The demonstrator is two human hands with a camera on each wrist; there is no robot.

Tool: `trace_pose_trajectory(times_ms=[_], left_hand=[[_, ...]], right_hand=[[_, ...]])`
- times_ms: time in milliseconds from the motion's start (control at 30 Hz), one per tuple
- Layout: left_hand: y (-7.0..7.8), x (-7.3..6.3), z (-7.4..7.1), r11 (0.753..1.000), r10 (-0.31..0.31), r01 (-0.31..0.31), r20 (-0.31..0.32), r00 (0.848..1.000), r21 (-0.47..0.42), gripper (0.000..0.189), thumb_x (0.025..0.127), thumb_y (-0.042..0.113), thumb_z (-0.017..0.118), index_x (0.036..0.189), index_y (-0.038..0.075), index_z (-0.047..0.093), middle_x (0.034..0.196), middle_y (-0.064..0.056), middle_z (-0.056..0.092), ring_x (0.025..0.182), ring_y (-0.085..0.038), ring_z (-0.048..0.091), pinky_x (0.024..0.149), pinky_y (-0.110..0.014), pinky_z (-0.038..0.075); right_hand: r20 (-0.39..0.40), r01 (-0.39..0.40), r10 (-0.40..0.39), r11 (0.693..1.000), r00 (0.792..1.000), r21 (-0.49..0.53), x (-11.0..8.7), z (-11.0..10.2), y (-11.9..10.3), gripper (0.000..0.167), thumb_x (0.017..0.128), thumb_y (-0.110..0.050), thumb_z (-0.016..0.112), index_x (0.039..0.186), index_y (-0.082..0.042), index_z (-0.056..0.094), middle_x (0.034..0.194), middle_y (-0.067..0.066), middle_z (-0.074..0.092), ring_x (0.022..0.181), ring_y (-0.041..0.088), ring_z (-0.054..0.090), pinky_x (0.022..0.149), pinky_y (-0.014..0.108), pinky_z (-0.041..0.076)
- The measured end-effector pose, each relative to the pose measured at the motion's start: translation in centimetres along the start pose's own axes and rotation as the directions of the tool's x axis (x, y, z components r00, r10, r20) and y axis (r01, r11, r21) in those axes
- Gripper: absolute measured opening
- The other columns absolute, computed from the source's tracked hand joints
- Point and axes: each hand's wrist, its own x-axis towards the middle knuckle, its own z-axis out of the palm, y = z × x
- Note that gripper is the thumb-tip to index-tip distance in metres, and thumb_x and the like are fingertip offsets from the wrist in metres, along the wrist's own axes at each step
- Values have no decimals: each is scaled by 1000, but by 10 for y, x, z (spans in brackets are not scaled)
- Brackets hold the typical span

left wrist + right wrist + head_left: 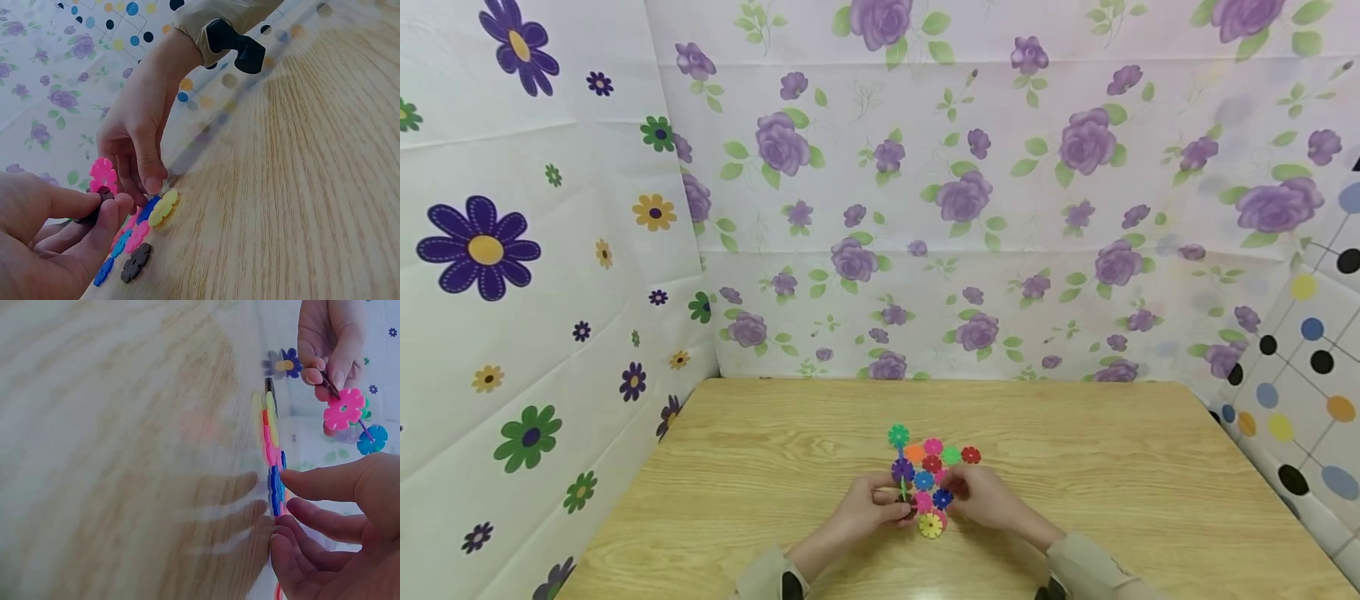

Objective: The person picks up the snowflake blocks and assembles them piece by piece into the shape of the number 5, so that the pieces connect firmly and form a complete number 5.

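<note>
My left hand [872, 507] pinches a dark brown notched disc [106, 196] between thumb and fingers. Joined to it is a bright pink flower-shaped disc [345, 409], with a blue disc [372, 439] beyond. Flat on the table, several colourful discs lie linked in a group, among them a yellow disc [931, 526], a dark blue disc [942, 498] and a red disc [971, 455]. Over the right side of this group is my right hand [981, 497], thumb and fingers spread with their tips at the discs. Its palm hides part of the group.
The wooden table [760, 450] extends around the discs on every side. Behind it hangs a purple-rose cloth [925, 283]. A daisy-patterned cloth [550, 317] borders the left side, and a dotted one [1292, 392] the right.
</note>
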Motion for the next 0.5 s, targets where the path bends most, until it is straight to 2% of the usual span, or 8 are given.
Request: trace_pose_trajectory(times_ms=[300, 500], left_hand=[[-1, -2, 2, 999, 3, -3, 15, 1000, 33, 42, 89, -8, 61, 130, -9, 53, 101, -31, 69, 91, -35, 71, 81, -39, 58], [-2, -2, 3, 996, 27, -28, 15, 1000, 81, 44, 88, -8, 62, 131, -10, 51, 97, -31, 69, 88, -38, 71, 78, -39, 59]], right_hand=[[46, -13, 15, 999, 999, -41, 3, 0, -3, 23, 78, -6, 77, 97, -8, 65, 88, 0, 62, 81, 12, 55, 68, 24, 47], [53, 9, -6, 998, 999, -56, 4, 0, -3, 22, 78, -2, 76, 94, -9, 62, 86, -1, 59, 78, 11, 53, 65, 23, 45]])
